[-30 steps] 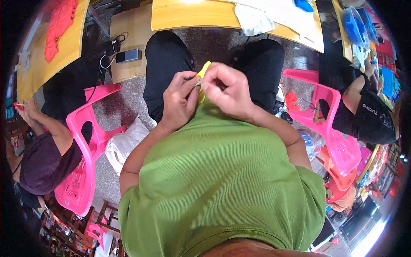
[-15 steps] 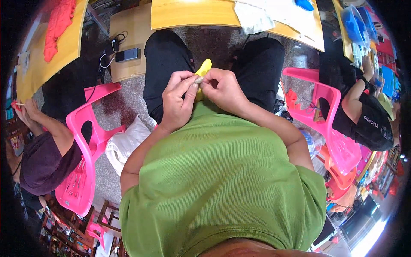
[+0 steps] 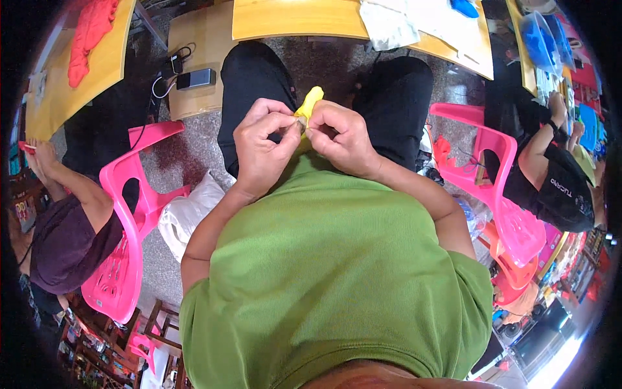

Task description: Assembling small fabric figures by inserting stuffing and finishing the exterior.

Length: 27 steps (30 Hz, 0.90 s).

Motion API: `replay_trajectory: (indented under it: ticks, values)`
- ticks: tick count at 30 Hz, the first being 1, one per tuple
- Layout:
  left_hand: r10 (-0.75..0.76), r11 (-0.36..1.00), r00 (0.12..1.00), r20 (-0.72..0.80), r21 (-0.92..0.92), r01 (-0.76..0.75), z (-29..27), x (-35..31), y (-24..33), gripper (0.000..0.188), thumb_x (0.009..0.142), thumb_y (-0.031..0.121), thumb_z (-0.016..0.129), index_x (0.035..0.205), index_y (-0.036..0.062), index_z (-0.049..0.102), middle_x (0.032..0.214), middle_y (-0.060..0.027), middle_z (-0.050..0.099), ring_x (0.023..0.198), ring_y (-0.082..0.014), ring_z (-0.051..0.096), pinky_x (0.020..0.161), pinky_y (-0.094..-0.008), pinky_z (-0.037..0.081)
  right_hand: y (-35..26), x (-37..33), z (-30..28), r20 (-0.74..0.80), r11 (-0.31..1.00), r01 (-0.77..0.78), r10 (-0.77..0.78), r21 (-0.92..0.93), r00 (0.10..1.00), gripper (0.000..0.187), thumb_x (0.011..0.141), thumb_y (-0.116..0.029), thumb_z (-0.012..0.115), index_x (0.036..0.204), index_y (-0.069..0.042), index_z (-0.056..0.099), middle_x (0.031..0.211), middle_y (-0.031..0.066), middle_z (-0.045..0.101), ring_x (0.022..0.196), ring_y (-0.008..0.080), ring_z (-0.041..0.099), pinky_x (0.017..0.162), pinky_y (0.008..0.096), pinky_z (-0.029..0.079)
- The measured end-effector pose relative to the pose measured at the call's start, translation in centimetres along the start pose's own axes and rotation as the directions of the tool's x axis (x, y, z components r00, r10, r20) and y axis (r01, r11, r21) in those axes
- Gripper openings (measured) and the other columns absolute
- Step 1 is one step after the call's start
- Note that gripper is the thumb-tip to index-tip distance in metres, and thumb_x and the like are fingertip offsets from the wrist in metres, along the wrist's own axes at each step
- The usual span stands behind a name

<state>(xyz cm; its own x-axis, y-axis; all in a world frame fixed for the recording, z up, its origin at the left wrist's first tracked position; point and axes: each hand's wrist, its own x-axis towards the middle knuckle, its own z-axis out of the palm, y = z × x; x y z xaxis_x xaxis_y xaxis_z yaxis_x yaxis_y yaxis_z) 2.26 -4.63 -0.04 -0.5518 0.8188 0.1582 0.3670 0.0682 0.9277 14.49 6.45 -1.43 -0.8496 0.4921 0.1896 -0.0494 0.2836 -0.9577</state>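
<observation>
A bright yellow, soft-looking piece (image 3: 311,100), perhaps cloth, sticks up between my hands above my lap. More yellow shows below my fingertips. My left hand (image 3: 264,150) pinches it from the left, with thumb and forefinger meeting at a small greyish spot. From the right, my right hand (image 3: 345,139) closes thumb and forefinger on the same piece, close beside the left fingertips. The exact kind of the yellow thing is too small and covered to tell.
A yellow-topped table (image 3: 291,21) stands ahead, with a white cloth (image 3: 387,26) over its edge. A power bank (image 3: 196,79) lies on cardboard at the left. Pink chairs (image 3: 133,220) flank me, with people working at both sides. A white bag (image 3: 188,214) lies on the floor.
My left hand has shifted slightly left and its fingers have bent more. My right thumb and forefinger have moved a little, still at the yellow piece.
</observation>
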Motion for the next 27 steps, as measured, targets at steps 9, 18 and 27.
replay_trajectory:
  ticks: [9,18,27]
  values:
    - [0.150,0.984,0.989,0.020,0.098,-0.151,0.2,0.1,0.4,0.010,0.069,-0.006,0.066,0.076,-0.0013,0.061,0.084,-0.0091,0.054,0.068,-0.0158,0.057,0.058,-0.0262,0.046,0.1,-0.3,0.0,-0.100,0.983,-0.090,0.108,0.163,0.989,0.009,0.075,0.001,0.059,0.073,0.000,0.050,0.070,0.0026,0.047,0.059,0.0101,0.043,0.051,0.0241,0.033]
    - [0.186,0.929,0.981,0.051,0.316,-0.192,0.6,0.4,1.0,0.010,0.068,-0.005,0.066,0.069,-0.0015,0.057,0.083,-0.0109,0.048,0.064,-0.0230,0.056,0.057,-0.0317,0.046,0.0,0.3,0.0,0.012,0.964,0.186,-0.187,-0.188,0.982,0.013,0.070,0.005,0.060,0.071,-0.001,0.049,0.068,0.0111,0.050,0.060,0.0257,0.052,0.054,0.0327,0.042]
    - [-0.325,0.876,0.941,0.094,-0.346,0.337,1.7,1.4,-2.2,0.015,0.092,0.008,0.044,0.095,0.0007,0.057,0.075,-0.0023,0.058,0.057,-0.0055,0.049,0.049,-0.0214,0.038,-0.4,0.9,-0.4,0.073,0.950,0.268,-0.259,-0.163,0.963,0.016,0.071,-0.001,0.067,0.079,-0.002,0.053,0.074,0.0103,0.052,0.063,0.0242,0.054,0.056,0.0317,0.044]
